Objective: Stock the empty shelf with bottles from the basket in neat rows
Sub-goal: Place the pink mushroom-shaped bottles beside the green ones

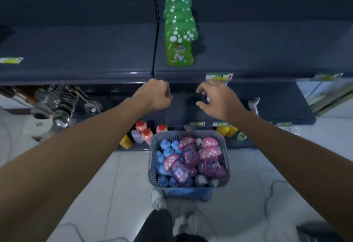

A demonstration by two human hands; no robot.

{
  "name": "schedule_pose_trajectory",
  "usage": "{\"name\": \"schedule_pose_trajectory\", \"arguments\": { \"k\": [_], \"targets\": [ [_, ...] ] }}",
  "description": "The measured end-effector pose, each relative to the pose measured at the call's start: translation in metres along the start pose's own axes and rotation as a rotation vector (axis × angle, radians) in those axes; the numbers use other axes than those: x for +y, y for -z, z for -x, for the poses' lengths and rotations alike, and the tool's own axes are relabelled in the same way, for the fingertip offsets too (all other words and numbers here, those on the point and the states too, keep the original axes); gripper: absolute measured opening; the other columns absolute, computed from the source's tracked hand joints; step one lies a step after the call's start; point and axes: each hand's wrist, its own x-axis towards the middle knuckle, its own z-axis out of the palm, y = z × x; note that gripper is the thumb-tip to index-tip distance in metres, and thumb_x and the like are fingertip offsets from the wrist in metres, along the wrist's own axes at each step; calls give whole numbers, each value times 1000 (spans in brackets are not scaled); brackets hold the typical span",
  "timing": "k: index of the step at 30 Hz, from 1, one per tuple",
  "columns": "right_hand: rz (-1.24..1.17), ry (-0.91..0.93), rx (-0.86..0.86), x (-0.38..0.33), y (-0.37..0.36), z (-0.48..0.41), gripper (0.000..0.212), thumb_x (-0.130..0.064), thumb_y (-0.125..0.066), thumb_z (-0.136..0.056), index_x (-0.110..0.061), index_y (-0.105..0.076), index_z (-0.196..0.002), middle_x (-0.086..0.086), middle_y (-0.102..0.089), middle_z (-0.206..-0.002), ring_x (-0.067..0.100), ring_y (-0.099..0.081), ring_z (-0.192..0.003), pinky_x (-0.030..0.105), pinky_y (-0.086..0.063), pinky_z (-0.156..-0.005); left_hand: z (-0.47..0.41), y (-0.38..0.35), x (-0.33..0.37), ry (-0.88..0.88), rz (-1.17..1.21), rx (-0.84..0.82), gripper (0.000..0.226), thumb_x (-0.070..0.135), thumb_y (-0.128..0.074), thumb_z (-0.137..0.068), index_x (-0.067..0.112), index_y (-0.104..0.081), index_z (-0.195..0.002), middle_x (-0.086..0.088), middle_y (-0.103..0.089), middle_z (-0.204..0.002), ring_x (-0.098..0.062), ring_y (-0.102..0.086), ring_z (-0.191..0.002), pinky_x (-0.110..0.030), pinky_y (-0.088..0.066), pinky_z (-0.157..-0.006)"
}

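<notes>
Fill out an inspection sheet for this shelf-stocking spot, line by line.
Surface: dark shelf, mostly bare.
Job's things: one front-to-back row of green bottles on the shelf; grey basket on the floor holds pink bottles and blue bottles.
Clutter: orange-capped bottles and metal utensils on lower shelves.
Hands: left hand closed in a fist, right hand open, both empty.
Cables: thin cable on the floor tiles.
Surroundings: price tags on the shelf edge.

Bottles [179, 29] rowed on shelf [248, 50], basket [189, 158] on floor below
</notes>
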Motion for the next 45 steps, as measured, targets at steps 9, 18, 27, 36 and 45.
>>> {"name": "schedule_pose_trajectory", "arguments": {
  "k": [9, 18, 27, 36, 45],
  "targets": [
    [-40, -184, -346, 44, -129, 42, 29, -31, -66, -91, -20, -61, -116, 2, -63, -116, 26, -61, -108, 41, -53, -87, -3, -178, -35, 63, -23, -372, 25, 24, -58, -91, 5, -67, -105, -18, -67, -112, -36, -64, -106, -39, -53, -86],
    [65, -25, -516, 72, -264, 12, 48, -12, -57, -95, -18, -48, -142, 6, -51, -145, 30, -53, -128, 47, -53, -96, -7, -316, -89, 108, 101, -526, 36, 26, -51, -98, 5, -52, -128, -27, -50, -130, -44, -54, -118, -42, -48, -90],
    [360, 198, -668, 69, -313, -5, 60, -5, -64, -82, 1, -45, -139, 18, -38, -138, 35, -35, -133, 47, -49, -96, -14, -343, -107, 21, 188, -613, 29, 23, -51, -101, 1, -55, -120, -26, -56, -122, -39, -53, -115, -27, -28, -76],
    [142, 38, -829, 64, -308, -20, 40, -13, -66, -86, -11, -44, -120, 19, -52, -126, 36, -54, -112, 37, -43, -79, -24, -323, -107, -22, 186, -639, 56, 28, -64, -94, -7, -43, -131, -26, -53, -126, -38, -57, -113, -31, -40, -78],
    [68, -111, -803, 52, -268, -18, 24, -40, -79, -79, -27, -59, -78, -4, -61, -84, 20, -61, -83, 30, -46, -72, -32, -288, -85, -235, 75, -547, 52, 38, -67, -88, 5, -51, -125, -18, -62, -121, -37, -63, -107, -39, -51, -82]
  ]
}}
